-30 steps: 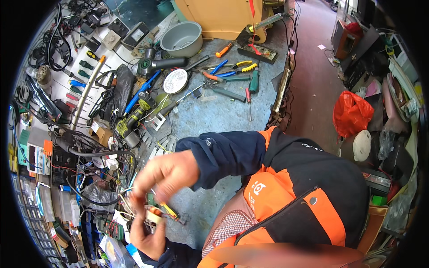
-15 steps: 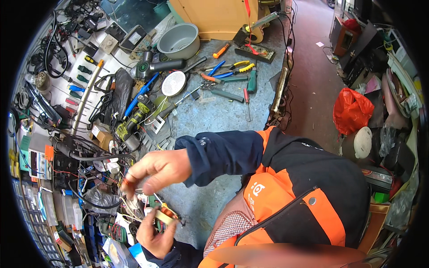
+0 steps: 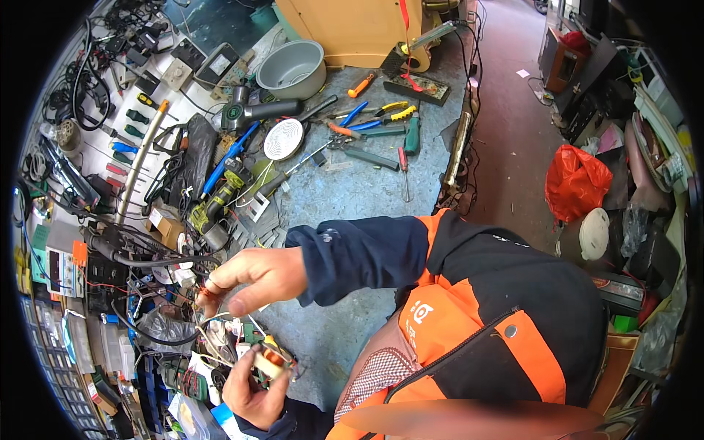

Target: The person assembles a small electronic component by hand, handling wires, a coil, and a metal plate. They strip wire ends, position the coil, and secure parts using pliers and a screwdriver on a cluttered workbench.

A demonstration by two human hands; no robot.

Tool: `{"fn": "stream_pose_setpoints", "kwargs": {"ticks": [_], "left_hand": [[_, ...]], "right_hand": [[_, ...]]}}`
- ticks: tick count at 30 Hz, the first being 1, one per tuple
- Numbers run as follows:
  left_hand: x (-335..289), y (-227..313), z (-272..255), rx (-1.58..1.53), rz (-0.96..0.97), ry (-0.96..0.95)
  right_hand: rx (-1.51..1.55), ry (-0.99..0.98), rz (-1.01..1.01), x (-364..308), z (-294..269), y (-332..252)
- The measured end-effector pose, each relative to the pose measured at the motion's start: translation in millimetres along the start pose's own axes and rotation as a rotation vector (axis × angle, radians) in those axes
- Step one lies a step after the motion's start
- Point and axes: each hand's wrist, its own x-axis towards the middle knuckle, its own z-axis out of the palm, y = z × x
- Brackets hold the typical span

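Note:
My left hand [image 3: 253, 396] grips a small copper-wound coil [image 3: 273, 361] with a pale cream side between thumb and fingers. It is held over the near left part of the bench, beside a green circuit board [image 3: 253, 335] and pale wires [image 3: 207, 339]. Just beyond it, my right hand [image 3: 260, 277] is raised with fingers bent and the fingertips drawn down. A reddish-brown bit shows at those fingertips, too small to identify.
The blue bench [image 3: 315, 198] carries pliers [image 3: 385, 111], screwdrivers [image 3: 404, 172], a grey bowl [image 3: 292, 70], a white perforated disc [image 3: 284, 139] and a green cordless tool [image 3: 220, 196]. Cables and instruments crowd the left. A red bag [image 3: 579, 183] lies on the right.
My left hand has turned the coil slightly, so more of its copper winding shows. My right hand has shifted a little to the left, its fingers still bent.

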Motion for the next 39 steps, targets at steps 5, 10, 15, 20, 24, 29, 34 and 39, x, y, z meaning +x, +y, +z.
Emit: {"fn": "stream_pose_setpoints", "kwargs": {"ticks": [5,10,15,20,24,29,34,39], "left_hand": [[-28,-26,-5,-0.45,0.039,0.502],[-1,-4,6,0.032,-0.193,0.389],[13,8,4,0.056,0.021,-0.073],[-17,-14,2,-0.194,-0.142,0.628],[-1,-7,4,0.107,-0.173,0.441],[12,12,4,0.052,0.024,-0.054],[-22,-20,0,-0.198,-0.07,0.56],[5,5,4,0.148,-0.192,0.175]], "right_hand": [[-0.429,-0.798,0.489,-9,8,2],[0.279,-0.487,0.032,-9,27,-29],[-0.097,0.046,0.023,-2,-12,3],[-0.402,-0.75,0.487,-9,9,7],[0.323,-0.593,0.196,-12,29,-28],[0.089,0.035,0.03,-4,-4,7],[-0.065,-0.757,0.526,-9,13,4],[0.251,-0.328,0.014,-8,22,-27]]}}
